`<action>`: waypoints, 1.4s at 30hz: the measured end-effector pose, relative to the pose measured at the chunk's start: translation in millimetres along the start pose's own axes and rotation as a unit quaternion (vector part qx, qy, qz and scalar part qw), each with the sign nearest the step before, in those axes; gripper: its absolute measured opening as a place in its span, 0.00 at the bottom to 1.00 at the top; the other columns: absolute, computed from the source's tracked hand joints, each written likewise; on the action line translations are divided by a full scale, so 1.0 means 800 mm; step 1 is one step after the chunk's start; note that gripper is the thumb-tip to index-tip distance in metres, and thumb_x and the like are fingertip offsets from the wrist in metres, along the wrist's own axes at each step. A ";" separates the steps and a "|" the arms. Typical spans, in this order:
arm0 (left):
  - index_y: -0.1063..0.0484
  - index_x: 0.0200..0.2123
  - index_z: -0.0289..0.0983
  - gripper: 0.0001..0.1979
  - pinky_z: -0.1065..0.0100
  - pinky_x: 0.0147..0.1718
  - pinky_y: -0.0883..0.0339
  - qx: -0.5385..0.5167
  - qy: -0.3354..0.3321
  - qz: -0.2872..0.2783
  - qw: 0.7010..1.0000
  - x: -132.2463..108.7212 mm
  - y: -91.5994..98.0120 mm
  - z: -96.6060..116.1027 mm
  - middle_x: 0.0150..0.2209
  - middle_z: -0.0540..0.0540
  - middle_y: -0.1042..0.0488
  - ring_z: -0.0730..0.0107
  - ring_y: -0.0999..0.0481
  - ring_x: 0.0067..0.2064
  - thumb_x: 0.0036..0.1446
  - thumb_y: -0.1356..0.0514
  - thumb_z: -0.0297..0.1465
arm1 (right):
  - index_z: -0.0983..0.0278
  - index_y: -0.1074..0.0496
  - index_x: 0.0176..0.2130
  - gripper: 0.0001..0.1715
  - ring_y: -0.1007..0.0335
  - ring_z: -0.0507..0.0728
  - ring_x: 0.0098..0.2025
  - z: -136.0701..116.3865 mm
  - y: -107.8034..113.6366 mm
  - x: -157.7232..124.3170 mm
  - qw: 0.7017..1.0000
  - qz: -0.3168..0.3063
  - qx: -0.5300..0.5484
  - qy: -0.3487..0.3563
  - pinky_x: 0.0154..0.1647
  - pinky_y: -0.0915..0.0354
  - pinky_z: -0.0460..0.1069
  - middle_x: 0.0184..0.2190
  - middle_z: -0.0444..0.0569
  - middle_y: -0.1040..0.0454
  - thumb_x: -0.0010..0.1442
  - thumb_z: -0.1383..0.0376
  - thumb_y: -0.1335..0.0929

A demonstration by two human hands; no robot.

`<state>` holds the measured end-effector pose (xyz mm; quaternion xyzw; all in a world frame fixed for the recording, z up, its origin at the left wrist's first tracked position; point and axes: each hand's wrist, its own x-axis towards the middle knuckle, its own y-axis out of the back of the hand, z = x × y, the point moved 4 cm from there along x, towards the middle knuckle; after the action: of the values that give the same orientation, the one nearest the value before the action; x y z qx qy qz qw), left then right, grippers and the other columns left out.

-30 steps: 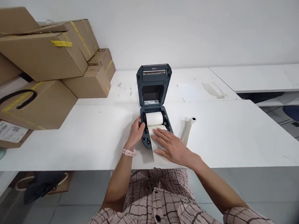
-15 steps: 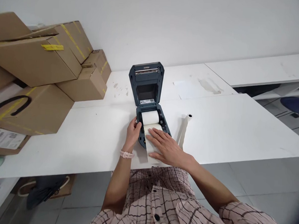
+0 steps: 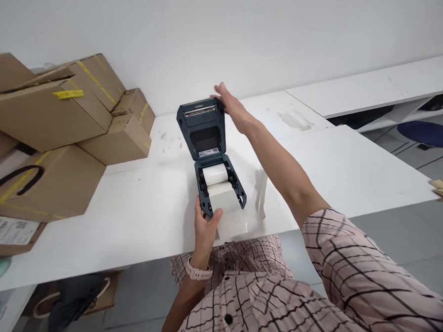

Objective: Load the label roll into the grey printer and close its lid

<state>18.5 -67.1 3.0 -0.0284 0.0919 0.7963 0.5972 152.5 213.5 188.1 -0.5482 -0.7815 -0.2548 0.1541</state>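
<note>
A dark blue-grey label printer sits on the white table with its lid raised. Inside lies a white label roll, and its paper strip runs out over the front edge. My left hand is closed on the printer's front left corner, its thumb by the strip and its fingers along the side. Up at the lid's top right corner, my right hand touches the edge with fingers stretched out; some fingertips are hidden behind the lid.
Cardboard boxes are stacked at the left, a black curved strap among them. Right of the printer lies a narrow paper roll, partly covered by my right arm. A wall stands behind the table; a blue seat is at far right.
My right hand has left the paper strip and moved up to the lid's top right corner. My left hand has slid from the printer's left side towards its front corner.
</note>
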 end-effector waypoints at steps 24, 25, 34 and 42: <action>0.40 0.67 0.39 0.36 0.56 0.60 0.32 -0.090 -0.004 -0.007 0.996 0.029 0.009 0.023 0.67 0.36 0.34 0.49 0.33 0.66 0.60 0.38 0.48 | 0.52 0.66 0.74 0.50 0.41 0.66 0.70 0.049 -0.078 -0.339 0.949 0.009 0.110 -0.294 0.64 0.33 0.65 0.74 0.53 0.50 0.65 0.50 0.36; 0.39 0.67 0.38 0.36 0.56 0.60 0.32 -0.091 -0.011 -0.004 0.996 0.029 0.010 0.022 0.66 0.36 0.33 0.50 0.32 0.65 0.60 0.38 0.48 | 0.52 0.66 0.75 0.51 0.41 0.66 0.70 0.051 -0.079 -0.341 0.949 0.006 0.106 -0.296 0.64 0.33 0.65 0.74 0.53 0.50 0.65 0.50 0.35; 0.35 0.64 0.38 0.34 0.58 0.56 0.30 -0.037 -0.080 0.047 0.995 0.032 0.005 0.010 0.64 0.36 0.31 0.50 0.29 0.62 0.61 0.41 0.50 | 0.54 0.61 0.74 0.49 0.53 0.65 0.74 0.049 -0.085 -0.350 0.967 0.052 0.050 -0.244 0.70 0.43 0.65 0.74 0.55 0.52 0.65 0.43 0.37; 0.40 0.65 0.42 0.34 0.63 0.54 0.31 -0.061 -0.024 0.080 0.995 -0.002 0.008 0.012 0.66 0.38 0.35 0.57 0.31 0.62 0.61 0.39 0.48 | 0.56 0.69 0.74 0.51 0.45 0.66 0.71 0.058 -0.090 -0.352 0.967 0.050 0.060 -0.244 0.64 0.36 0.65 0.74 0.59 0.51 0.66 0.43 0.39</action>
<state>13.2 -69.0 13.6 -0.0379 0.0306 0.8460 0.5309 185.6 1.1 -12.8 -0.6222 -0.7807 -0.0581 0.0037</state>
